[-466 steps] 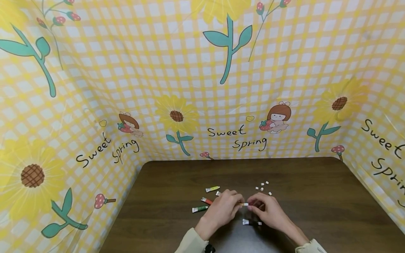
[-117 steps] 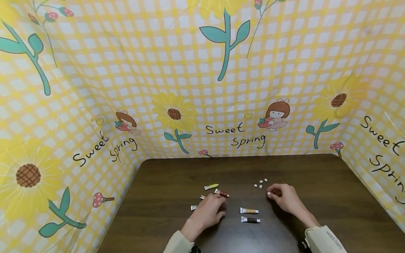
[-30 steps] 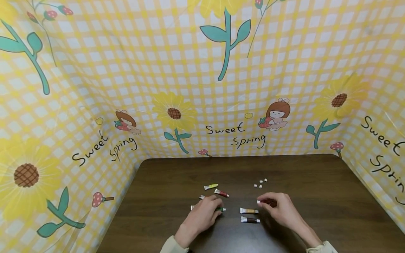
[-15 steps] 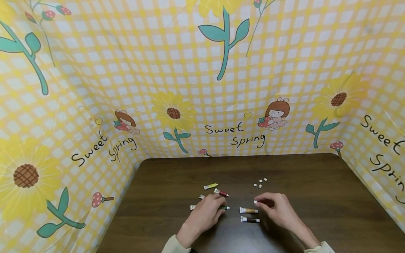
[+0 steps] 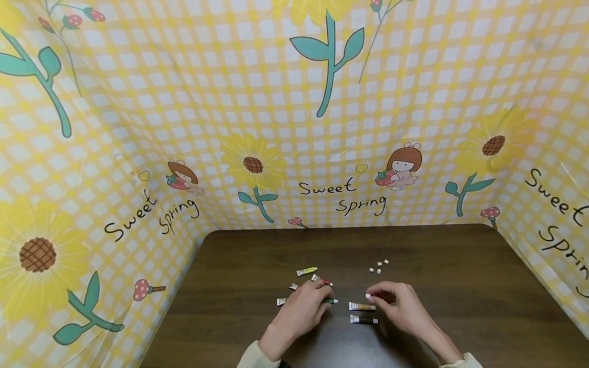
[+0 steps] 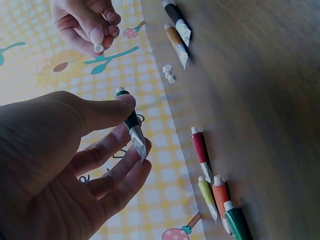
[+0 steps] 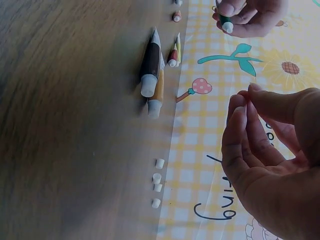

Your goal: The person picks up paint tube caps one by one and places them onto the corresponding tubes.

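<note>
My left hand (image 5: 301, 312) pinches a small dark green paint tube (image 6: 132, 120) between thumb and fingers, its nozzle pointing toward the other hand. Between the thumb and fingertips of my right hand (image 5: 407, 309) is a small white cap (image 5: 368, 296), a short gap from that nozzle. Below and between the hands, an ochre paint tube (image 5: 361, 306) and a black paint tube (image 5: 363, 320) lie side by side on the table, each with a white cap at its end. In the head view, the left hand covers much of the green tube.
Several loose white caps (image 5: 379, 271) lie beyond my right hand. Around my left hand are a yellow tube (image 5: 307, 271), a red tube (image 5: 325, 281), an orange tube (image 6: 220, 192) and another green tube (image 6: 237, 220). A checked cloth (image 5: 276, 102) surrounds the dark wooden table (image 5: 257, 245).
The ochre tube, earlier between both hands, now lies by the black one. My left hand has picked up a green tube; my right hand has brought a cap leftward, narrowing the gap.
</note>
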The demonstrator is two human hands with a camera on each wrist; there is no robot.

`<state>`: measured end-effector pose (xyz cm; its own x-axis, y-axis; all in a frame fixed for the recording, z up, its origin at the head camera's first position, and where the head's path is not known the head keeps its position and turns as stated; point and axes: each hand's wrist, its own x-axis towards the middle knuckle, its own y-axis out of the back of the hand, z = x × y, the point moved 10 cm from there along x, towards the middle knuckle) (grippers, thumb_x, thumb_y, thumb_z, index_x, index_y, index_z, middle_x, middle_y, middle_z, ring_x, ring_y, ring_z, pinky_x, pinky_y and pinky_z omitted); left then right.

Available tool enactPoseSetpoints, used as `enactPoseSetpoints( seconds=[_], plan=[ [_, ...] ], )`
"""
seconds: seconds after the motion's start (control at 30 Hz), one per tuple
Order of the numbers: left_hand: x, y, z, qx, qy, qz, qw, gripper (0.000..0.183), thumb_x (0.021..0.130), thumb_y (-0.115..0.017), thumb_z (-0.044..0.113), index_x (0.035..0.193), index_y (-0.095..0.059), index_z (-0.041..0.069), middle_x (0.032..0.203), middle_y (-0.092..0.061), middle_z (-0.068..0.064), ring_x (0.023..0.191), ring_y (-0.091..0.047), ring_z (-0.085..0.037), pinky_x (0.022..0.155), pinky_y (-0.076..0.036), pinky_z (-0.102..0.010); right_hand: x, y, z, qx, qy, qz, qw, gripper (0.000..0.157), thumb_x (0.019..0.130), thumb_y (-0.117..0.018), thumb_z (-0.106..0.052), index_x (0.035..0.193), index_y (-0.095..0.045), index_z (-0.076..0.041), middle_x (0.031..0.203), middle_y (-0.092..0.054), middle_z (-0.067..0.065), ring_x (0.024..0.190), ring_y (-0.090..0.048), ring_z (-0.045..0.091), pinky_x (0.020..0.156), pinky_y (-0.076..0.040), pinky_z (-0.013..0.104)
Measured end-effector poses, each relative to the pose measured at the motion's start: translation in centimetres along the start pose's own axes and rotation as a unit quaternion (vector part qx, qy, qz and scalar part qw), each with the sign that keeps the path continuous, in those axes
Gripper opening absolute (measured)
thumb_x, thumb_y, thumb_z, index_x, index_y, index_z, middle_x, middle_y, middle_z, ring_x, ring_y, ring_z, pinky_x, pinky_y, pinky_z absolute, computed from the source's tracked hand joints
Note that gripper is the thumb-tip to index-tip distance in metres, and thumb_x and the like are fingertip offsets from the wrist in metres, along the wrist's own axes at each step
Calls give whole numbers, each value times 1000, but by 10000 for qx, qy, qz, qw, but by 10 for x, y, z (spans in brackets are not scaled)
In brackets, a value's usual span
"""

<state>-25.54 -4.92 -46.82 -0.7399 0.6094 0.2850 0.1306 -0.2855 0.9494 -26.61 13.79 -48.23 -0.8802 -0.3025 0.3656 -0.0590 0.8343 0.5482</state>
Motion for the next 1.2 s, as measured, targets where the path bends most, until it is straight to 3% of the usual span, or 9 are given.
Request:
enactPoseSetpoints(
  seconds=[0.23,0.5,0.9,1.2],
  plan=[
    [2,4,6,-3,-99,77,9999,8,97,-80,18,102,-74,20,107,-71,7,98,-68,-12,85,-58,-27,0,-7,-1,47,-49,-81,9999,5,95,-81,-11,99,-81,-14,91,-79,-6,78,-68,0,69,-60,26],
    [2,9,12,71,-335,417,9985,11,95,-82,19,102,-74,18,103,-71,5,97,-69,-13,84,-58,-27,1,-12,-5,61,20,-73,10000,3,96,-80,-12,98,-81,-14,91,-79,-8,80,-69,0,70,-61,28],
    [5,7,15,56,-316,295,9990,8,99,-77,21,107,-75,18,103,-70,5,95,-66,-12,83,-56,-24,3,-19,-7,217,26,-221,9995,3,98,-78,-13,100,-81,-15,92,-79,-7,80,-70,1,70,-61,27],
    [7,8,22,105,-507,404,9978,9,99,-78,21,106,-75,18,103,-70,5,95,-68,-11,94,-57,-29,3,-22,-12,301,148,-224,9992,9,96,-79,-9,99,-80,-17,92,-79,-6,80,-70,1,69,-61,29]
  ],
)
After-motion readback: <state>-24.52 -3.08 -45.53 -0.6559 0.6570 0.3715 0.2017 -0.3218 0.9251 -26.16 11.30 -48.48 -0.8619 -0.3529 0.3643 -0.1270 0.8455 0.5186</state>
